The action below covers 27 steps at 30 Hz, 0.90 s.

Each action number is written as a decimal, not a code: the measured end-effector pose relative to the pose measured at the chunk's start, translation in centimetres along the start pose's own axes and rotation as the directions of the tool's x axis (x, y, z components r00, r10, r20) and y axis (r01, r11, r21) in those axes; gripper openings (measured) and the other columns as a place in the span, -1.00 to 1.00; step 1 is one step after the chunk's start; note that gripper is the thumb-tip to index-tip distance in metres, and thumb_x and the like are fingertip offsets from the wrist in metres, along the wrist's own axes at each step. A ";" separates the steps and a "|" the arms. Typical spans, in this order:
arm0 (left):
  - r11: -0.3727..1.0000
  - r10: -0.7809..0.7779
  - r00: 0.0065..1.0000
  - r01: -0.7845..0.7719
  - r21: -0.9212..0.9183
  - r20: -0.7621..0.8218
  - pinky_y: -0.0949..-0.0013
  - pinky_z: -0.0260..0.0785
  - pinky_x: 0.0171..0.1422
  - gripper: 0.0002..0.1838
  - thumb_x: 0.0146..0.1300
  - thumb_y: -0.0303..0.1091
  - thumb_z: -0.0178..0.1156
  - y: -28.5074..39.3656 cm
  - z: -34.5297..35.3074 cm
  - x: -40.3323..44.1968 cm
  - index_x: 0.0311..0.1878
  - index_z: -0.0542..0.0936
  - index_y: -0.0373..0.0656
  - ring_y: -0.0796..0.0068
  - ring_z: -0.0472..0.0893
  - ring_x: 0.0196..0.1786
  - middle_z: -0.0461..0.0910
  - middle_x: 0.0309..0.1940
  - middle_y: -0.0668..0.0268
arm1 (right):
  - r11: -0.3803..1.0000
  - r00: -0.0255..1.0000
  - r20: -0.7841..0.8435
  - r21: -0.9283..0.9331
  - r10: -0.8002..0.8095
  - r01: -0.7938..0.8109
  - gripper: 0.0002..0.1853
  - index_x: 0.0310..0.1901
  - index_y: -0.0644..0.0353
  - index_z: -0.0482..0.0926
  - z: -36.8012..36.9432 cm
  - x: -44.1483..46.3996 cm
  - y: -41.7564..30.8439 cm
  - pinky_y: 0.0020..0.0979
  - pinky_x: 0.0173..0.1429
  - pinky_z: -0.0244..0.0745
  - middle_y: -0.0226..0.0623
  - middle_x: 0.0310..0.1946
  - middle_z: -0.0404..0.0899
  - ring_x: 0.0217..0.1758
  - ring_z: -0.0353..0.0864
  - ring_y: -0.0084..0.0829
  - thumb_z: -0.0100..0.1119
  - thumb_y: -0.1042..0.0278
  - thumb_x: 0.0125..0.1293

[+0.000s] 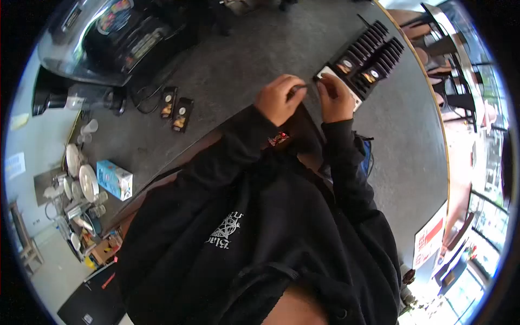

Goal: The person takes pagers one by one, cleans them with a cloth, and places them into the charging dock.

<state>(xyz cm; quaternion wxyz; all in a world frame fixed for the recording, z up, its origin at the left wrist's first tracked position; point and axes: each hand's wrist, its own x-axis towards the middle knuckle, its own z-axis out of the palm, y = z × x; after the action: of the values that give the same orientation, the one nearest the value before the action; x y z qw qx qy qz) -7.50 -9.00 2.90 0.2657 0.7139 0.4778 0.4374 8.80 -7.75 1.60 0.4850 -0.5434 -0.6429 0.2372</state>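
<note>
My left hand (279, 101) is closed, thumb against fingers, on a small dark thin piece that sticks out at the fingertips; its kind is too small to make out. Close by on the right, my right hand (337, 99) has its fingers curled and drawn towards the thumb, over the white near edge of a display tray (355, 103). Whatever lies between those fingertips is hidden. Two rows of slim black packs (374, 74) stand packed in the tray, the front ones with pictured labels. Two loose black packs (182, 115) of similar look lie further left on the counter.
The dark counter (227, 70) curves round me, with a wooden edge (440, 130) on the right. A large black machine with a clear hopper (86, 51) stands at the upper left. A blue carton (115, 180), small cups (89, 127) and stacked dishes (88, 182) are at the left.
</note>
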 end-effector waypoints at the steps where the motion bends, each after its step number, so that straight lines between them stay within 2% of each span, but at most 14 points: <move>1: 0.999 -0.049 0.998 0.049 -0.001 -0.041 0.37 0.47 -0.21 -0.79 0.23 -0.33 0.19 -0.8 -1.8 -1.0 -0.14 0.57 -0.23 0.37 0.63 -0.24 0.59 -0.18 0.19 | 1.000 1.000 0.020 0.011 -0.009 0.009 -0.80 -0.13 0.24 0.58 1.2 0.0 -0.9 -0.49 -0.20 0.50 -0.26 -0.34 0.63 -0.28 0.65 -0.47 0.21 0.50 0.18; 3: 0.992 -0.108 0.987 0.114 0.045 -0.123 0.36 0.47 -0.22 -0.81 0.24 -0.32 0.18 -2.3 -5.0 -3.2 -0.18 0.57 -0.24 0.38 0.63 -0.25 0.59 -0.19 0.20 | 0.999 0.977 0.207 -0.006 -0.040 0.042 -0.88 -0.24 0.26 0.58 3.7 -0.1 -3.0 -0.40 -0.25 0.50 -0.18 -0.38 0.58 -0.35 0.64 -0.32 0.21 0.49 0.16; 4: 0.983 -0.150 0.971 0.167 0.076 -0.186 0.36 0.46 -0.22 -0.81 0.25 -0.30 0.17 -3.1 -6.4 -4.4 -0.22 0.58 -0.24 0.39 0.63 -0.26 0.59 -0.21 0.20 | 0.996 0.973 0.214 0.037 -0.091 0.085 -0.90 -0.30 0.26 0.59 5.2 -0.2 -3.6 -0.37 -0.30 0.48 -0.16 -0.41 0.56 -0.39 0.61 -0.27 0.22 0.45 0.16; 8: 0.934 -0.230 0.917 0.303 0.192 -0.327 0.29 0.45 -0.20 -0.78 0.27 -0.25 0.17 -5.9 -11.7 -9.6 -0.18 0.56 -0.21 0.35 0.60 -0.25 0.56 -0.19 0.24 | 0.996 0.865 0.500 -0.046 -0.048 0.081 -0.82 -0.23 0.25 0.59 10.5 -0.8 -5.3 -0.31 -0.30 0.50 -0.13 -0.38 0.57 -0.38 0.60 -0.17 0.18 0.33 0.22; 10: 0.829 -0.386 0.810 0.515 0.220 -0.441 0.19 0.41 -0.06 -0.72 0.24 -0.17 0.21 -7.3 -13.5 -12.2 -0.12 0.52 -0.15 0.29 0.54 -0.13 0.50 -0.13 0.22 | 0.990 0.850 0.509 0.041 -0.137 0.135 -0.81 -0.20 0.24 0.59 13.6 -1.5 -5.6 -0.26 -0.29 0.50 -0.12 -0.34 0.58 -0.36 0.60 -0.15 0.15 0.31 0.25; 11: 0.828 -0.389 0.806 0.518 0.215 -0.446 0.19 0.41 -0.06 -0.72 0.24 -0.17 0.21 -7.9 -14.3 -13.4 -0.12 0.52 -0.15 0.29 0.54 -0.13 0.50 -0.13 0.22 | 0.976 0.837 0.502 0.122 -0.216 0.179 -0.79 -0.17 0.23 0.59 14.8 -1.9 -5.8 -0.21 -0.28 0.50 -0.10 -0.30 0.59 -0.34 0.60 -0.13 0.12 0.29 0.28; 13: 0.650 -0.450 0.743 0.653 0.389 -0.495 0.08 0.31 0.08 -0.56 0.12 -0.10 0.32 -8.9 -15.4 -15.4 -0.03 0.46 -0.10 0.19 0.44 0.00 0.43 -0.08 0.17 | 0.989 0.775 0.617 0.123 -0.136 0.076 -0.76 -0.08 0.23 0.56 16.7 -2.5 -6.8 -0.17 -0.18 0.52 -0.03 -0.18 0.58 -0.21 0.60 -0.08 0.10 0.31 0.29; 14: 0.639 -0.499 0.700 0.695 0.329 -0.511 0.04 0.26 0.14 -0.44 -0.03 -0.11 0.42 -9.9 -15.5 -16.3 0.00 0.43 -0.09 0.12 0.39 0.07 0.42 -0.05 0.12 | 0.984 0.741 0.649 0.148 -0.171 0.098 -0.71 0.00 0.23 0.51 17.9 -2.8 -6.7 -0.15 -0.11 0.51 -0.01 -0.09 0.54 -0.11 0.57 -0.06 0.08 0.30 0.30; 15: 0.640 -0.501 0.697 0.698 0.323 -0.513 0.04 0.26 0.14 -0.44 -0.03 -0.11 0.42 -10.2 -15.6 -16.7 0.00 0.43 -0.09 0.12 0.39 0.07 0.42 -0.05 0.12 | 0.978 0.704 0.680 0.174 -0.206 0.119 -0.66 0.08 0.23 0.46 19.0 -3.1 -6.9 -0.14 -0.04 0.50 0.01 -0.01 0.50 -0.01 0.53 -0.03 0.06 0.30 0.31; 17: 0.640 -0.334 0.755 0.621 0.452 -0.564 0.03 0.27 0.13 -0.37 -0.11 -0.16 0.47 -10.6 -15.7 -17.4 0.03 0.41 -0.10 0.09 0.39 0.06 0.42 -0.03 0.13 | 0.984 0.667 0.723 0.140 -0.177 0.110 -0.61 0.14 0.24 0.39 20.8 -3.6 -7.1 -0.15 0.06 0.44 0.00 0.07 0.45 0.08 0.47 -0.03 0.06 0.30 0.31; 19: 0.650 -0.392 0.751 0.635 0.418 -0.531 0.05 0.28 0.12 -0.38 -0.11 -0.18 0.47 -11.2 -16.3 -17.7 0.03 0.42 -0.10 0.09 0.40 0.05 0.44 -0.03 0.14 | 0.989 0.632 0.761 0.106 -0.146 0.101 -0.55 0.20 0.24 0.33 22.4 -4.3 -6.9 -0.15 0.17 0.39 -0.01 0.15 0.39 0.17 0.40 -0.03 0.06 0.30 0.30; 21: 0.660 -0.443 0.751 0.643 0.388 -0.489 0.07 0.29 0.11 -0.39 -0.11 -0.20 0.47 -11.4 -16.8 -17.4 0.03 0.43 -0.10 0.09 0.41 0.05 0.45 -0.03 0.15 | 0.967 0.647 0.721 0.148 -0.248 0.206 -0.50 0.25 0.20 0.26 23.7 -4.7 -6.6 -0.15 0.29 0.25 -0.05 0.21 0.33 0.24 0.33 -0.05 0.05 0.28 0.31; 23: 0.648 -0.528 0.713 0.689 0.324 -0.461 0.11 0.33 0.07 -0.40 -0.10 -0.20 0.47 -11.1 -16.9 -16.9 0.03 0.45 -0.10 0.12 0.44 0.02 0.49 -0.06 0.18 | 0.975 0.638 0.739 0.126 -0.217 0.185 -0.50 0.24 0.21 0.28 24.2 -4.9 -6.5 -0.15 0.31 0.21 -0.06 0.21 0.34 0.24 0.33 -0.06 0.07 0.29 0.30; 27: 0.670 -0.516 0.743 0.660 0.340 -0.426 0.16 0.37 0.02 -0.40 -0.11 -0.21 0.47 -10.8 -16.6 -15.9 0.03 0.46 -0.10 0.16 0.46 0.00 0.52 -0.08 0.19 | 0.982 0.682 0.708 0.104 -0.184 0.158 -0.51 0.21 0.22 0.33 23.1 -4.5 -6.6 -0.13 0.25 0.24 -0.02 0.11 0.41 0.17 0.37 -0.03 0.11 0.29 0.27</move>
<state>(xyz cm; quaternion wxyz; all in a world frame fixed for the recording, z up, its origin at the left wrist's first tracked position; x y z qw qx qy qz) -29.47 -19.84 -3.76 0.1383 0.4874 0.8089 0.2983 -14.97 -8.75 -4.17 0.2270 -0.3380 -0.8241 0.3939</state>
